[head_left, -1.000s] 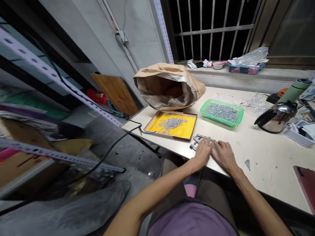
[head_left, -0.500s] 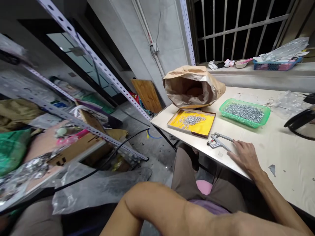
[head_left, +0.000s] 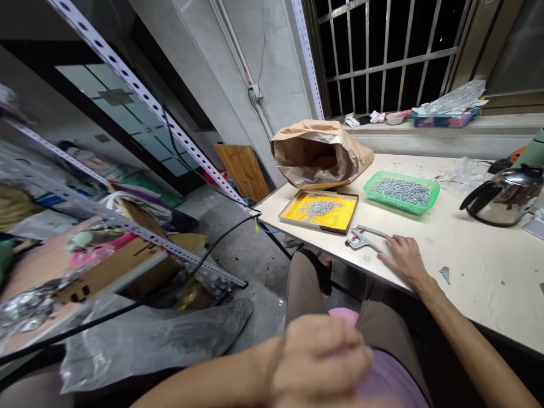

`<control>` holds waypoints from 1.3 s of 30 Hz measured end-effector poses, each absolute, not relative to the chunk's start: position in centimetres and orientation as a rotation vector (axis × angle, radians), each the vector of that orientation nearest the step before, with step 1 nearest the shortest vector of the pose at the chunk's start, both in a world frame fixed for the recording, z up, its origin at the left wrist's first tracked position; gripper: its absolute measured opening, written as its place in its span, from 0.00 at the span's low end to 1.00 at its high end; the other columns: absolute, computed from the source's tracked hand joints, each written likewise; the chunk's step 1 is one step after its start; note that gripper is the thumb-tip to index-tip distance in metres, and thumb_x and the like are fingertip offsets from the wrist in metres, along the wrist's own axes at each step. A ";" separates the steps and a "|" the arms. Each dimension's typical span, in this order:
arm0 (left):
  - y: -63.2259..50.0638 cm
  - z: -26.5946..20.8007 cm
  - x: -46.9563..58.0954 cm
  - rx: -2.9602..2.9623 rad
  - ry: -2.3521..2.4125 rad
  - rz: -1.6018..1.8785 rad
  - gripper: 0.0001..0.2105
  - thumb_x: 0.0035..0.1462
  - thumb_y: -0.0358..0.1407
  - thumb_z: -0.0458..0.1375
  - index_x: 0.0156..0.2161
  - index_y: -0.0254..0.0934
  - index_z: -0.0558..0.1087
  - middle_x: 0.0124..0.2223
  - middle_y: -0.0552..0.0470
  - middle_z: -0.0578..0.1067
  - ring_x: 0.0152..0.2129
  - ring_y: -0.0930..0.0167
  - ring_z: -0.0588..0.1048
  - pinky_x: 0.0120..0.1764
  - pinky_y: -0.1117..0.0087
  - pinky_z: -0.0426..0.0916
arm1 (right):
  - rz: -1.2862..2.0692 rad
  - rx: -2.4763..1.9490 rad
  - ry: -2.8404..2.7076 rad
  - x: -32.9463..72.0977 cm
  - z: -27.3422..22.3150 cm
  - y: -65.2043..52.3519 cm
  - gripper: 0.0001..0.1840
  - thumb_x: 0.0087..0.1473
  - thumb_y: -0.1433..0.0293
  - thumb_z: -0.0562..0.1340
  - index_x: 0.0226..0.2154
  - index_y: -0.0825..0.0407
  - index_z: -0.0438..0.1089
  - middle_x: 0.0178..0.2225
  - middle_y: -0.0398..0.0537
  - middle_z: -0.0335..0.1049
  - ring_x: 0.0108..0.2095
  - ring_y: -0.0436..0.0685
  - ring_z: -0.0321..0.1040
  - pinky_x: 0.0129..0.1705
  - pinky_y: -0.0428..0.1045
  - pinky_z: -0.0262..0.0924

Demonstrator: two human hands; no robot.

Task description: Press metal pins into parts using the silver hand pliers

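Note:
My right hand [head_left: 405, 259] lies on the pale tabletop with its fingers spread, fingertips by the handle ends of a grey metal plier-like tool [head_left: 363, 240]; I cannot tell if they touch. My left hand [head_left: 321, 360], blurred by motion, hangs over my lap with its fingers curled in; whether anything is inside them is hidden. Left of the tool sits a shallow tray [head_left: 284, 218] with a yellow bottom and a heap of small silvery metal pieces [head_left: 321, 208]. Behind the tool stands a green plastic basket [head_left: 433, 198] full of similar silvery pieces [head_left: 402, 190].
A large brown paper bag [head_left: 352, 153] lies open behind the tray. At the right are a steel kettle [head_left: 505, 198] and clear plastic wrap [head_left: 463, 175]. A perforated metal rack [head_left: 170, 133] and a black cable [head_left: 212, 258] cross the left side.
My left arm has swung so that its hand is now in front of my lap, where my bent elbow was. The view has turned right, showing the kettle. My right hand stays by the tool.

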State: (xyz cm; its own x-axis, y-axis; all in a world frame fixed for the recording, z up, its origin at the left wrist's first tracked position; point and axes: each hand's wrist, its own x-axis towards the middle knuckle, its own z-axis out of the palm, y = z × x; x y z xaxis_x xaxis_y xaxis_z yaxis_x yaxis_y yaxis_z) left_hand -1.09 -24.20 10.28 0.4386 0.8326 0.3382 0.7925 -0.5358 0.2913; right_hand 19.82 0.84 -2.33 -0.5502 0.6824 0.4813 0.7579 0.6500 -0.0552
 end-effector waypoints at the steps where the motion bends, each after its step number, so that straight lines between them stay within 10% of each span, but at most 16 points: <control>1: -22.9 9.9 -1.2 2.646 1.406 0.590 0.19 0.63 0.49 0.44 0.47 0.45 0.73 0.31 0.49 0.74 0.30 0.70 0.73 0.35 0.68 0.72 | -0.226 -1.128 -2.403 19.8 -2.4 0.8 0.26 0.55 0.55 0.55 0.49 0.56 0.67 0.43 0.58 0.69 0.41 0.63 0.60 0.47 0.56 0.50; 9: -22.9 -0.1 -7.7 1.934 2.204 -0.389 0.19 0.59 0.50 0.51 0.40 0.34 0.70 0.42 0.44 0.71 0.39 0.64 0.72 0.36 0.68 0.68 | -0.272 -1.163 -2.400 19.5 -3.0 1.0 0.26 0.55 0.55 0.55 0.48 0.57 0.67 0.42 0.59 0.68 0.41 0.64 0.60 0.45 0.57 0.50; 19: -22.7 -6.5 -7.6 2.076 1.932 0.162 0.11 0.63 0.29 0.44 0.33 0.36 0.67 0.44 0.47 0.71 0.41 0.69 0.65 0.46 0.68 0.63 | -0.300 -1.203 -2.406 19.4 -2.7 0.9 0.25 0.54 0.55 0.56 0.47 0.55 0.67 0.40 0.58 0.69 0.39 0.64 0.60 0.43 0.56 0.50; 39: -24.0 -2.6 -8.0 1.197 1.641 0.094 0.07 0.44 0.38 0.57 0.28 0.35 0.68 0.22 0.59 0.64 0.20 0.77 0.61 0.23 0.77 0.54 | -0.135 -1.211 -2.357 19.4 -4.4 1.3 0.27 0.53 0.52 0.55 0.50 0.51 0.66 0.46 0.59 0.68 0.45 0.66 0.62 0.48 0.62 0.51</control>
